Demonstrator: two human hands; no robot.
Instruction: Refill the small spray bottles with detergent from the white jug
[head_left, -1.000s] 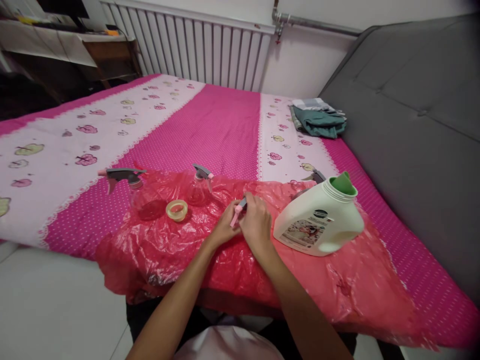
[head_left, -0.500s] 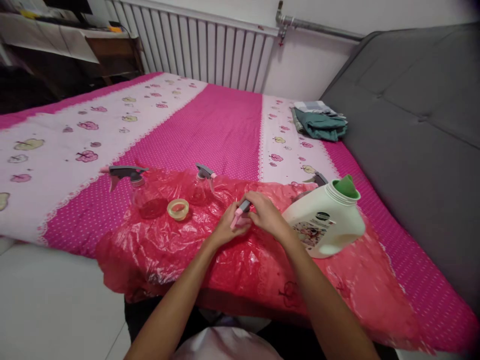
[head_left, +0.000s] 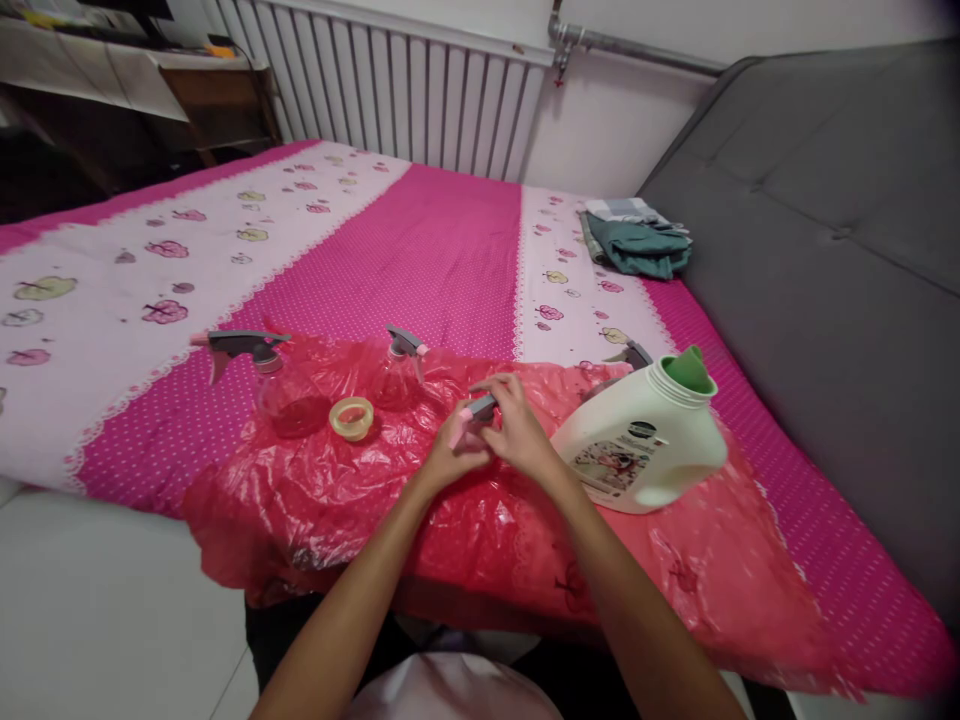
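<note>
Between my hands is a spray bottle with a grey and pink trigger head (head_left: 477, 408); its body is hidden by my fingers. My left hand (head_left: 450, 452) is closed around it below the head. The fingers of my right hand (head_left: 519, 428) grip the grey top from the other side. To the left stand two clear spray bottles, a larger one (head_left: 289, 405) and a smaller one (head_left: 397, 385). A small yellowish translucent cup (head_left: 351, 419) sits between them. Right of my hands is a pale green jug (head_left: 637, 455) with a green scoop-like piece (head_left: 691, 370) in its mouth.
A wrinkled red plastic sheet (head_left: 360, 500) covers the near edge of the bed (head_left: 457, 230). Behind the jug another grey spray head (head_left: 637, 354) is partly hidden. Folded clothes (head_left: 637, 245) lie by the grey headboard (head_left: 832, 230). A radiator (head_left: 405, 90) lines the wall.
Both hands have shifted slightly up and left, and the spray head has turned a little between them. The other things stay where they were; the camera view has moved slightly.
</note>
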